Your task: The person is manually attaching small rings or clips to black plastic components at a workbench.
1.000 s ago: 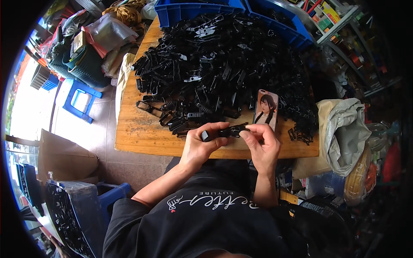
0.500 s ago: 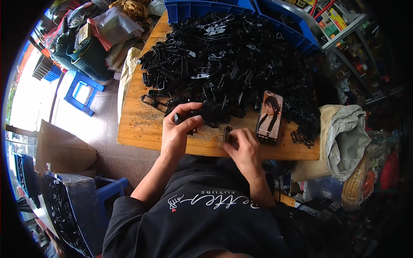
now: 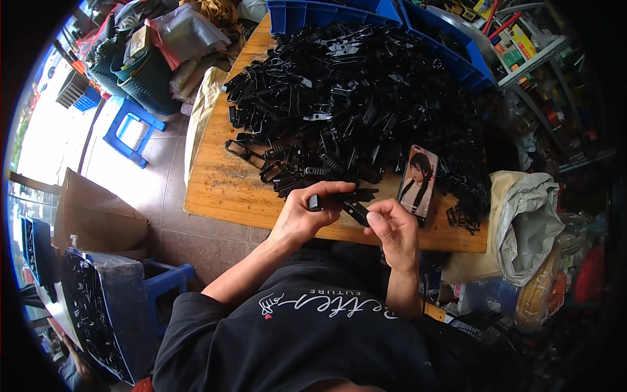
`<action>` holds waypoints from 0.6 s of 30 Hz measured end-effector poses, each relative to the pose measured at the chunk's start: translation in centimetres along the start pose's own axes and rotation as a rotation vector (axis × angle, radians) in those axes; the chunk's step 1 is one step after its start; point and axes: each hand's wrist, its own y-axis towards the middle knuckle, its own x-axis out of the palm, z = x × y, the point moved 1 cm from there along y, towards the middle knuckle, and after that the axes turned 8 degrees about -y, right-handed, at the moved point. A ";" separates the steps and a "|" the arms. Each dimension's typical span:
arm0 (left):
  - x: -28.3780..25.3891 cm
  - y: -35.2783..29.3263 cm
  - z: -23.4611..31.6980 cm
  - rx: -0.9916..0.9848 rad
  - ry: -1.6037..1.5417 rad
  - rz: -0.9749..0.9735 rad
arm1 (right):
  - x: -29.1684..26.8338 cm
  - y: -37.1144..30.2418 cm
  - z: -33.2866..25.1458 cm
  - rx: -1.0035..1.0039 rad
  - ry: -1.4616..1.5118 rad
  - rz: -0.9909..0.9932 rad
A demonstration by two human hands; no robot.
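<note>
My left hand (image 3: 297,215) is wrapped around a black plastic part (image 3: 315,202), whose squared end sticks out beside the thumb. Its far end, pointed and dark, shows past my fingertips. Close by, my right hand (image 3: 397,230) pinches a flat black strip with small holes (image 3: 356,213) between thumb and fingers. The strip meets or overlaps the left hand's part; whether they are joined I cannot tell. Both hands are above the front edge of the wooden table (image 3: 212,189). Just beyond them spreads a large heap of black plastic parts (image 3: 353,98).
A phone (image 3: 418,179) with a lit screen lies right of my hands, against the heap. Blue bins (image 3: 333,16) stand at the far edge. An opened grey sack (image 3: 529,215) is at the right, a blue stool (image 3: 132,130) on the floor at left.
My hands have come together, the left moving right and nearer to me. My right hand has lifted the black strip up to the left hand's part. The view has shifted slightly.
</note>
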 end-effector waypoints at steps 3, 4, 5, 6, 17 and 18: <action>0.0 0.0 -0.1 -0.015 -0.015 0.011 | 0.1 0.1 0.0 -0.001 -0.013 0.037; 0.0 0.0 -0.1 -0.023 -0.035 0.022 | 0.1 0.1 -0.1 0.001 -0.014 0.045; 0.0 -0.1 0.0 -0.025 -0.035 0.022 | 0.0 0.1 -0.2 0.002 -0.014 0.054; 0.1 -0.1 0.1 -0.009 0.011 0.017 | 0.0 0.2 -0.1 0.002 -0.015 0.055; 0.3 0.1 -0.6 0.049 0.057 0.009 | 0.3 -0.3 0.3 -0.050 -0.075 0.148; 0.5 0.0 -0.5 0.090 0.103 0.017 | 0.4 -0.3 0.3 -0.051 -0.075 0.148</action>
